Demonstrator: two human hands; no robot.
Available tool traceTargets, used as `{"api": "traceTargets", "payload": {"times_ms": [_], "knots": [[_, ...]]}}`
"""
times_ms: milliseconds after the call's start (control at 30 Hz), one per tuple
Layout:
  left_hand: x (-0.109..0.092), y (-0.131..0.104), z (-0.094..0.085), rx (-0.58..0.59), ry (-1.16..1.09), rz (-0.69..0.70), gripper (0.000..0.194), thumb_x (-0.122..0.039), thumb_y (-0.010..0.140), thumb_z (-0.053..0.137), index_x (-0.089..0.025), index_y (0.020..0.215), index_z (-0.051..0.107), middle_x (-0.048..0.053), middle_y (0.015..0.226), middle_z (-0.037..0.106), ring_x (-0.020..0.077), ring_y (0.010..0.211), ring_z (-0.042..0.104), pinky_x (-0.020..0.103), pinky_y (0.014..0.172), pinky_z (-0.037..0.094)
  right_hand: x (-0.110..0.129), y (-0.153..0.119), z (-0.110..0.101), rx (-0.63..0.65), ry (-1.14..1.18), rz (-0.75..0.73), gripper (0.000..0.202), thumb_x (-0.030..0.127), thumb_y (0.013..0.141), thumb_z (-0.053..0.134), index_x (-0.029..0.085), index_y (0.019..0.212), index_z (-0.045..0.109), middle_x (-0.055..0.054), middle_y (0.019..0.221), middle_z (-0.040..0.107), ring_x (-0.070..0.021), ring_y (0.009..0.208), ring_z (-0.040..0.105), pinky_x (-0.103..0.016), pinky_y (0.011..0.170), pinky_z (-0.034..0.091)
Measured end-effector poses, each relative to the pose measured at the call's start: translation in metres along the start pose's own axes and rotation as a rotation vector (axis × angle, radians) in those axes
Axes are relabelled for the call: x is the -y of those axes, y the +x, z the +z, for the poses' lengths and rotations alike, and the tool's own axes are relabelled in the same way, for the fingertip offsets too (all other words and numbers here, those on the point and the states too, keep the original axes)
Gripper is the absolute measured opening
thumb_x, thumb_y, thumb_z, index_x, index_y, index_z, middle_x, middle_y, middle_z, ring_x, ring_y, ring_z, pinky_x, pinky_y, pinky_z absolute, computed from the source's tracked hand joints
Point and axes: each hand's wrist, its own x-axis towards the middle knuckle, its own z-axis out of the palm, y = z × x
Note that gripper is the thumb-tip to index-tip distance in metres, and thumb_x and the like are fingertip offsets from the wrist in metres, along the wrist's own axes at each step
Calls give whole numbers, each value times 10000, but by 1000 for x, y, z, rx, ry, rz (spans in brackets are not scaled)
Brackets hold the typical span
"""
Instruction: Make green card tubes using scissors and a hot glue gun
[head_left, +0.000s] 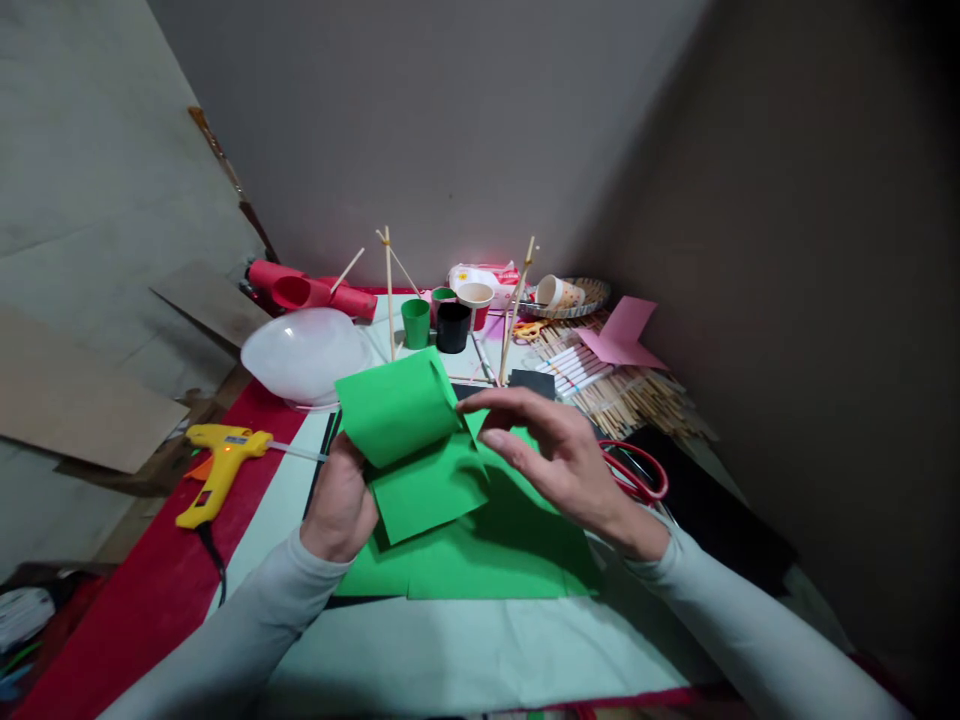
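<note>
My left hand [341, 500] is raised and closed in a grip; my right hand [551, 455] reaches inward, thumb and forefinger slightly apart.

left hand [339, 505] partly hidden, sleeves [232, 620] cut off

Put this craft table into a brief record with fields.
Left hand: left hand holding curled green paper
Right hand: right hand at the paper's edge, thumb and index fingertips apart
Underneath: large green sheet
Left side: yellow glue gun, whitish bowl
Right side: red-handled scissors, folded pink paper
Behind: green cup, black cup
</note>
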Motion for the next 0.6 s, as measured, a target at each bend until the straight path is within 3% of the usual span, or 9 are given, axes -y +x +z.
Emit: {"api": "traceTargets", "payload": {"times_ms": [100, 167, 233, 467, 600], "knots": [[-6, 4, 2, -6, -29, -81, 294, -337, 839, 682, -163, 1064, 759, 114, 1105, 830, 374, 1290, 658, 534, 1088, 547, -9, 0, -7, -49, -379, -340, 427, 92, 986, 613, 224, 1392, 585, -129, 1295, 724, -230, 1081, 699, -423, 936, 565], [-10, 4, 6, 4, -40, -145, 325, -313, 882, 594, -138, 1100, 760, 136, 1114, 826, 374, 1309, 647, 542, 1090, 547, -13, -2, -8, 45, -583, -506, 531, 14, 965, 598, 224, 1450, 543, -175, 1467, 627, -284, 1332, 596, -489, 1049, 530], [-13, 2, 10, 26, -40, -206, 371, -304, 896, 551, -116, 1137, 760, 160, 1133, 818, 387, 1321, 637, 560, 1080, 552, -13, -4, -7, 140, -707, -609, 541, 5, 959, 622, 251, 1438, 567, -153, 1545, 571, -292, 1479, 475, -512, 1149, 472], [-11, 0, 9, 96, -46, -235, 489, -275, 769, 726, -167, 1245, 740, 122, 1219, 801, 410, 1302, 647, 563, 1045, 572, -5, -5, -7, 194, -858, -713, 461, 166, 1034, 612, 264, 1480, 552, -25, 1606, 517, -211, 1615, 210, -475, 1327, 248], [-10, 0, 8, 143, -49, -185, 553, -303, 696, 835, -181, 1229, 752, 121, 1217, 802, 425, 1263, 670, 556, 1026, 583, -5, -5, -10, 272, -872, -699, 504, 151, 1053, 561, 257, 1540, 490, -12, 1661, 424, -206, 1615, 200, -479, 1347, 165]]}}
